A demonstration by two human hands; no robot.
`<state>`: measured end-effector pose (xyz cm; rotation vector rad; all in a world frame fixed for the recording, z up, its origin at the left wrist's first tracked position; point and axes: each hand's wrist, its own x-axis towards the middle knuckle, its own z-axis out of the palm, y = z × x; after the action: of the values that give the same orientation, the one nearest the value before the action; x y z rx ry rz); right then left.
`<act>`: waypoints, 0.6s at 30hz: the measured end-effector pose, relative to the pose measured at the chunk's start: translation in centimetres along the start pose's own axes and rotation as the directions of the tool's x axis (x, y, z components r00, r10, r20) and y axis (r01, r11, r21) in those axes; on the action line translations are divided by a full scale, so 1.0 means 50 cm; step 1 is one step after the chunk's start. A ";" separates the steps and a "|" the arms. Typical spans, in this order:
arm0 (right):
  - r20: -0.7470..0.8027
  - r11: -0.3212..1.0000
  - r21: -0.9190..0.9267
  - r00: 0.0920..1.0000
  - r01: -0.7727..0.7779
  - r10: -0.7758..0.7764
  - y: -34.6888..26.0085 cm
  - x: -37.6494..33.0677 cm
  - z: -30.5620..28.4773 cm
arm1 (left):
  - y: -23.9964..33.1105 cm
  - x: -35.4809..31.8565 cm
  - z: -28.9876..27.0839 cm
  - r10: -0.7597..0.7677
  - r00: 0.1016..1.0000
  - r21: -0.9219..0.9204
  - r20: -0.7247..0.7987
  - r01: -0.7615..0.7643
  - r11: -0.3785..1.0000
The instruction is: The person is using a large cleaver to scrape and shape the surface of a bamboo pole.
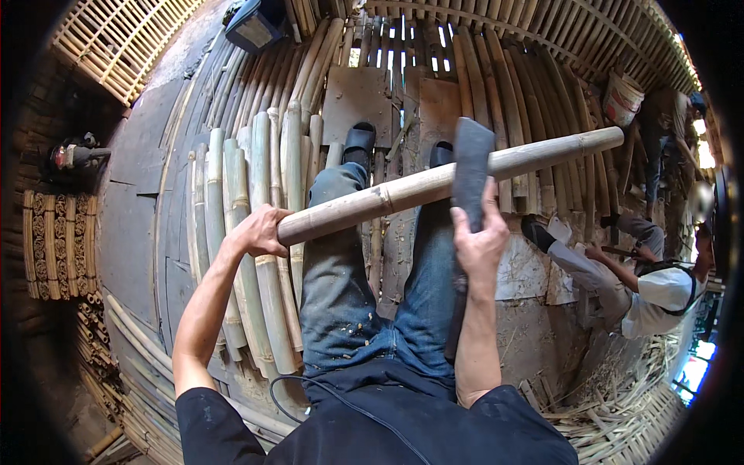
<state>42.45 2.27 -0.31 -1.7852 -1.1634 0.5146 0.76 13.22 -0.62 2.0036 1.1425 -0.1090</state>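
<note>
A thick bamboo pole (418, 191) lies slantwise above my knees, its near left end lower and its far end up to the right. My left hand (262, 231) is closed round the left end. In my right hand (479, 240) is a dark, broad-bladed cleaver (473, 159), gripped upright, with its long handle running down along my forearm. The blade stands in front of the pole, slightly blurred. Whether it touches the pole I cannot tell. My fingers wrap partly behind both things.
Several cut bamboo poles (260, 271) lie left of my legs. Bundled bamboo pieces (58, 244) are stacked at the far left. A co-worker (659, 298) sits at the right with a tool in hand. A white bucket (622, 97) stands at the upper right, near bamboo shavings (604, 415) lower down.
</note>
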 end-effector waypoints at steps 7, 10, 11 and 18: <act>0.592 0.990 0.004 0.798 0.144 -0.118 -0.088 -0.138 0.153 | -0.004 0.020 0.008 0.035 0.999 0.034 0.009 -0.035 0.999; 0.415 0.984 0.129 0.894 0.126 -0.169 -0.049 -0.104 0.135 | -0.025 0.014 0.018 0.065 0.997 0.004 -0.040 -0.065 0.998; 0.356 0.988 0.134 0.926 0.080 -0.123 -0.050 -0.077 0.108 | -0.024 0.012 0.014 0.041 0.999 -0.022 -0.011 -0.041 0.999; 0.031 0.996 -0.070 0.998 0.057 -0.055 0.001 0.014 0.015 | -0.030 0.028 -0.003 -0.059 0.989 -0.034 0.133 0.064 0.997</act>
<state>42.25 3.22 -0.65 -1.8048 -1.2626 0.4731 0.43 14.67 -2.03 1.8992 1.1138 -0.2455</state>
